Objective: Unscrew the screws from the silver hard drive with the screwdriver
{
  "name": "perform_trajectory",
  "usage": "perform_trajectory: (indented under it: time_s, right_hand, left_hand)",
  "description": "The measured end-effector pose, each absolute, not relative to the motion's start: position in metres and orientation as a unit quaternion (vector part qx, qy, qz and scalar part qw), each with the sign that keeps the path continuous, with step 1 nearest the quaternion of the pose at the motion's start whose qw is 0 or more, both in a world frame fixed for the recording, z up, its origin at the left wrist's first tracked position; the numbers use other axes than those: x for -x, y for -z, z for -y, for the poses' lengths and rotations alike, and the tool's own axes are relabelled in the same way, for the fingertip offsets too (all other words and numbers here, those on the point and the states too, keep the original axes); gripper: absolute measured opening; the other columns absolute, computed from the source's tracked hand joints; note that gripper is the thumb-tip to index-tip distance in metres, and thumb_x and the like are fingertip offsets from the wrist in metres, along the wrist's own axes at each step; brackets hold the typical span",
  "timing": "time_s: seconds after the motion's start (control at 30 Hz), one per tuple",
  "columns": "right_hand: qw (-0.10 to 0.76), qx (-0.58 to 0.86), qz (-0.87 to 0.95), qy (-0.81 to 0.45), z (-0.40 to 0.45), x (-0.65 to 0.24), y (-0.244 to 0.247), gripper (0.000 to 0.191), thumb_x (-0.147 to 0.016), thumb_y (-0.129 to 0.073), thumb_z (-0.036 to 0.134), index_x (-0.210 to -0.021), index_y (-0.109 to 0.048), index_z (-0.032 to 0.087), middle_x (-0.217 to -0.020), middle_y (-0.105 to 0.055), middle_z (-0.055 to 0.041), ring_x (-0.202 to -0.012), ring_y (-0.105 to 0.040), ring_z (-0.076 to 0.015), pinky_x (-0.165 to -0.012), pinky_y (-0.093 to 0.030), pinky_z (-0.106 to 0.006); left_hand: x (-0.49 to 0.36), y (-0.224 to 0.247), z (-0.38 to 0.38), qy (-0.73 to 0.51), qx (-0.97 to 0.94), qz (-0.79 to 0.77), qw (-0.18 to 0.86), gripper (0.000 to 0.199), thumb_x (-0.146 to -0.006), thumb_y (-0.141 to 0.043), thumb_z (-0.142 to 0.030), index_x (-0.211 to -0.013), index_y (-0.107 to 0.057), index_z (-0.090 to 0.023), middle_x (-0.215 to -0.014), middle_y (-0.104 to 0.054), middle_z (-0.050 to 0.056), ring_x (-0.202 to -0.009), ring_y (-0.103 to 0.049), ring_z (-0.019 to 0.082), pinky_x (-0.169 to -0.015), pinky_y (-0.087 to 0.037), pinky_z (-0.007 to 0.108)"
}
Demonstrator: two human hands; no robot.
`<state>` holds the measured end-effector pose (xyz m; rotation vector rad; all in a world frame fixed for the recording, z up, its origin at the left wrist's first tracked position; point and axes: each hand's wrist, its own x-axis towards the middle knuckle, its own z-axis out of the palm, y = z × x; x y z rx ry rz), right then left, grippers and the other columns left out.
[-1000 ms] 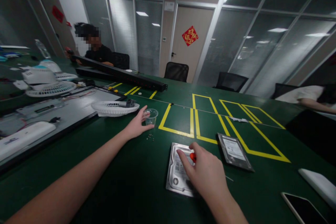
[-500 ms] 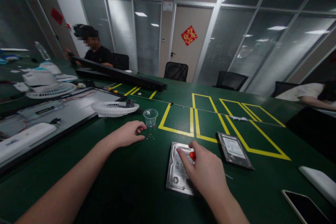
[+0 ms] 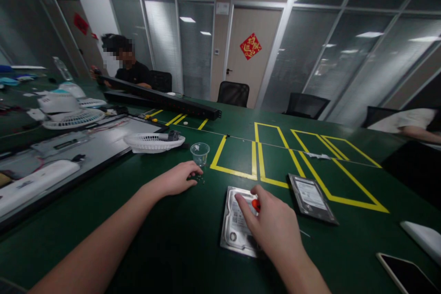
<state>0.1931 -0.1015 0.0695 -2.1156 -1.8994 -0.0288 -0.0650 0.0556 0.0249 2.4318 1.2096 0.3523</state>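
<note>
My left hand (image 3: 181, 177) rests on the green table beside several tiny screws (image 3: 200, 179), its thumb and fingers apart around the nearest ones. Just beyond it stands a clear plastic cup (image 3: 200, 154) with something small and whitish inside. My right hand (image 3: 275, 220) is over a silver hard drive (image 3: 234, 227) with a label. It is closed on a screwdriver, whose red-orange handle (image 3: 256, 205) shows between the fingers and whose thin shaft (image 3: 305, 234) sticks out on the right. A second hard drive (image 3: 312, 198) lies to the right of that hand.
On the left lie a white fan grille (image 3: 153, 142), a large flat panel (image 3: 89, 147) and fan parts (image 3: 58, 103). A long black bar (image 3: 165, 99) lies farther back, near a seated person (image 3: 132, 71). A phone (image 3: 406, 271) and a white object (image 3: 422, 241) are at right.
My left hand has moved slightly right and closer to the screws, now partly covering them. My right hand still holds the screwdriver over the drive. The whole view has shifted a little.
</note>
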Motion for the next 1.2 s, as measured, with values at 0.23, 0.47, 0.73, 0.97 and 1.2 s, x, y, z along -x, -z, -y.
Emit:
perform_trajectory:
  time_s: [0.23,0.47,0.73,0.97,1.2]
  right_hand:
    - [0.151,0.736,0.660,0.014,0.102,-0.193,-0.069,0.045,-0.097,-0.041,0.060,-0.101,-0.066,0.023,-0.086,-0.075,-0.0068,-0.077,-0.072,-0.0275,-0.063,-0.043,-0.034]
    - [0.154,0.738,0.657,0.013,0.101,-0.192,-0.068,0.042,-0.097,-0.044,0.059,-0.100,-0.066,0.024,-0.086,-0.075,-0.0060,-0.078,-0.072,-0.0269,-0.064,-0.044,-0.033]
    - [0.153,0.738,0.656,0.021,0.100,-0.194,-0.067,0.042,-0.097,-0.044,0.058,-0.100,-0.067,0.022,-0.086,-0.075,-0.0069,-0.078,-0.073,-0.0277,-0.063,-0.044,-0.034]
    - [0.152,0.737,0.659,0.022,0.101,-0.193,-0.067,0.044,-0.097,-0.042,0.059,-0.099,-0.066,0.023,-0.084,-0.075,-0.0062,-0.076,-0.072,-0.0268,-0.062,-0.043,-0.033]
    - [0.153,0.736,0.659,0.012,0.101,-0.194,-0.068,0.043,-0.097,-0.043,0.059,-0.101,-0.065,0.023,-0.087,-0.075,-0.0065,-0.079,-0.073,-0.0278,-0.063,-0.042,-0.033]
  left_hand:
    - [0.065,-0.023,-0.061,-0.143,-0.876,-0.414,0.202,0.030,-0.088,-0.054,-0.018,-0.112,-0.072,-0.023,-0.113,-0.066,0.007,-0.096,-0.065,0.021,-0.088,-0.052,0.032]
    - [0.063,-0.022,-0.062,-0.147,-0.887,-0.394,0.188,0.022,-0.091,-0.057,-0.022,-0.107,-0.072,-0.024,-0.109,-0.067,0.005,-0.093,-0.065,0.020,-0.083,-0.050,0.030]
    - [0.062,-0.021,-0.065,-0.152,-0.894,-0.391,0.156,0.015,-0.091,-0.055,-0.022,-0.090,-0.070,-0.020,-0.095,-0.070,0.005,-0.087,-0.065,0.021,-0.078,-0.049,0.031]
    - [0.057,-0.017,-0.063,-0.155,-0.897,-0.376,0.171,0.018,-0.094,-0.053,-0.022,-0.093,-0.071,-0.021,-0.097,-0.071,0.005,-0.090,-0.066,0.020,-0.083,-0.050,0.031]
    - [0.050,-0.021,-0.052,-0.147,-0.903,-0.355,0.194,0.017,-0.097,-0.052,-0.023,-0.099,-0.069,-0.022,-0.100,-0.071,0.004,-0.092,-0.066,0.020,-0.083,-0.049,0.030]
